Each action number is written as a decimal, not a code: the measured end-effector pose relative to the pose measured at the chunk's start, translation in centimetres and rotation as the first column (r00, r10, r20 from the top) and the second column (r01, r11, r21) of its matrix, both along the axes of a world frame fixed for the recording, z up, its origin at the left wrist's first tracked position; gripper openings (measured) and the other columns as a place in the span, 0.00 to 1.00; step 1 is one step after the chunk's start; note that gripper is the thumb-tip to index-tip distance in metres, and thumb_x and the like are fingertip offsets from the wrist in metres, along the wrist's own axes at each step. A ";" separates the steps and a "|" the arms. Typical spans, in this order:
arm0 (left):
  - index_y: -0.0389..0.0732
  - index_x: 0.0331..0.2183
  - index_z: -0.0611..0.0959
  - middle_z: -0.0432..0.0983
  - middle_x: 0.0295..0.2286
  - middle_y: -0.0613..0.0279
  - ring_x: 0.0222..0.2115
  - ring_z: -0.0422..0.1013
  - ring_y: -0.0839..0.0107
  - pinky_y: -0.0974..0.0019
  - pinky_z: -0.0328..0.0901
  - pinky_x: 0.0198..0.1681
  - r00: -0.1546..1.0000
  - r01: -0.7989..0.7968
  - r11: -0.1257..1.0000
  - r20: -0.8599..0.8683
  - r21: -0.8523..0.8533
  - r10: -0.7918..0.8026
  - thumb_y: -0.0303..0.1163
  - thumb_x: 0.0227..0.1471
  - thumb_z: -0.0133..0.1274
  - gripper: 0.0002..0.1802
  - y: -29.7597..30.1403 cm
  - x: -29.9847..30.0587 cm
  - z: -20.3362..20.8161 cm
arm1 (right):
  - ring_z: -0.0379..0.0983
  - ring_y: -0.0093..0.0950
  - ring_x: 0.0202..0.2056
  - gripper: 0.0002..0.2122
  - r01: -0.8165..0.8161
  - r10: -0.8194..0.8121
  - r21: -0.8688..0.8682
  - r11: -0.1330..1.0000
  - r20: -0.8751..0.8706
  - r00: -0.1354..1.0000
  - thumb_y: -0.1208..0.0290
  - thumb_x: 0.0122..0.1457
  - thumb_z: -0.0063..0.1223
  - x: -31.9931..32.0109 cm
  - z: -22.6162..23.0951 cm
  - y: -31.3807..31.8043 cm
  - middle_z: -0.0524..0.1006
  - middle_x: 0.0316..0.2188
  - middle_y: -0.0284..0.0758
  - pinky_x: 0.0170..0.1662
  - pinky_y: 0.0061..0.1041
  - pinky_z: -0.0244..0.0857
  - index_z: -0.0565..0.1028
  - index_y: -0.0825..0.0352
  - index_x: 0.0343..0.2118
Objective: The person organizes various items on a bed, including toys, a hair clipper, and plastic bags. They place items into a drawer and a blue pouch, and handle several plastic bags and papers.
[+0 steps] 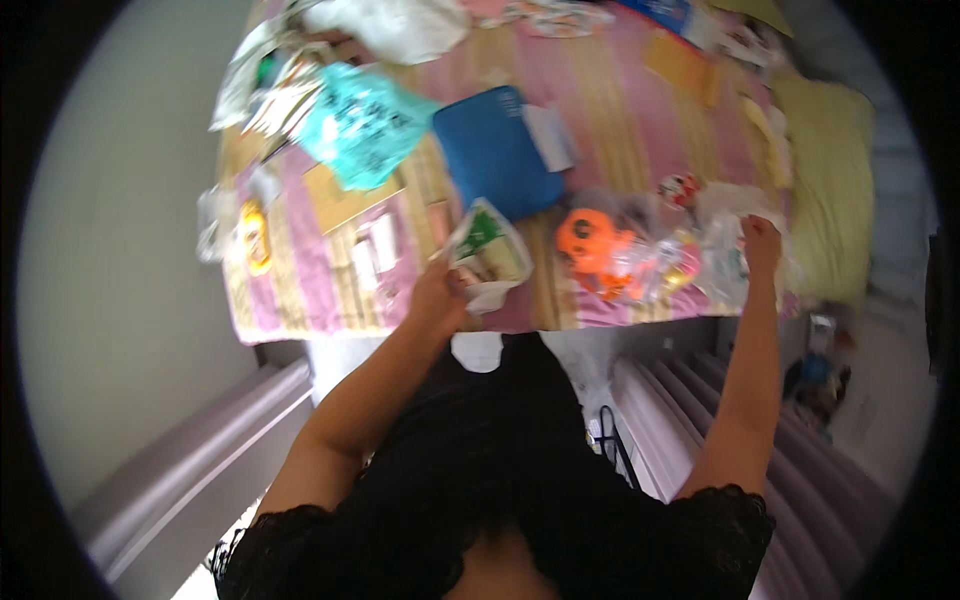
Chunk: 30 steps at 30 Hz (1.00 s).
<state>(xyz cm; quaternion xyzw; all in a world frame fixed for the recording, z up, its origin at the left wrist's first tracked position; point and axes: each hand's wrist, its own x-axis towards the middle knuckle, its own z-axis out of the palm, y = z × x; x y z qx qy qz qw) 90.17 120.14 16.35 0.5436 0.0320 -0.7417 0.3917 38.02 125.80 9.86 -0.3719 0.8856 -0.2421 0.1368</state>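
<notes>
My left hand [440, 295] holds a small clear packet with a green and white label [487, 252] above the near edge of the table. My right hand [762, 243] is closed on a crumpled clear plastic bag [722, 235] at the right end of the table. Between the two hands lies an orange toy in clear wrapping [592, 245]. A blue folder [495, 150] lies just beyond the packet.
The table wears a pink and yellow striped cloth [300, 270] strewn with packets: a teal bag [362, 122], white plastic [400, 25], a small yellow item [256, 238]. A yellow cushion [830, 170] sits at the right. Ribbed lilac furniture [690, 410] stands below the table edge.
</notes>
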 end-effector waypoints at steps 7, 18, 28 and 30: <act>0.37 0.44 0.71 0.67 0.24 0.66 0.26 0.65 0.74 0.67 0.64 0.37 0.970 -0.078 0.965 -0.241 -0.249 0.016 0.31 0.58 0.40 0.14 1.3 1.7 -6.0 | 0.68 0.29 0.45 0.28 -0.576 0.507 -0.107 0.811 0.620 0.599 0.66 0.44 0.64 27.5 2.5 -1.6 0.71 0.45 0.35 0.47 0.26 0.62 0.67 0.66 0.49; 0.41 0.56 0.58 0.71 0.38 0.50 0.40 0.67 0.63 0.65 0.62 0.44 0.601 0.657 0.689 0.765 -0.305 -0.234 0.33 0.46 0.56 0.38 3.9 7.6 -11.2 | 0.60 0.44 0.52 0.17 -0.684 0.685 -0.053 0.727 -0.005 0.729 0.77 0.41 0.55 39.7 -6.1 -3.8 0.65 0.50 0.46 0.53 0.37 0.55 0.73 0.64 0.39; 0.38 0.42 0.67 0.69 0.39 0.48 0.38 0.68 0.53 0.56 0.63 0.44 0.082 0.397 0.795 0.845 0.459 -0.529 0.40 0.36 0.63 0.33 3.8 23.7 -25.1 | 0.57 0.42 0.54 0.22 -0.292 0.296 -0.341 0.894 -0.043 0.954 0.77 0.50 0.49 45.3 -1.7 -1.0 0.61 0.51 0.47 0.56 0.37 0.51 0.62 0.73 0.50; 0.36 0.38 0.70 0.73 0.33 0.53 0.33 0.71 0.58 0.60 0.66 0.37 0.123 0.375 0.791 0.820 0.483 -0.559 0.39 0.35 0.64 0.29 3.8 23.4 -26.3 | 0.58 0.42 0.53 0.21 -0.382 0.364 -0.315 0.869 -0.117 0.924 0.77 0.50 0.48 46.6 -1.4 -0.2 0.63 0.50 0.47 0.56 0.36 0.52 0.62 0.74 0.49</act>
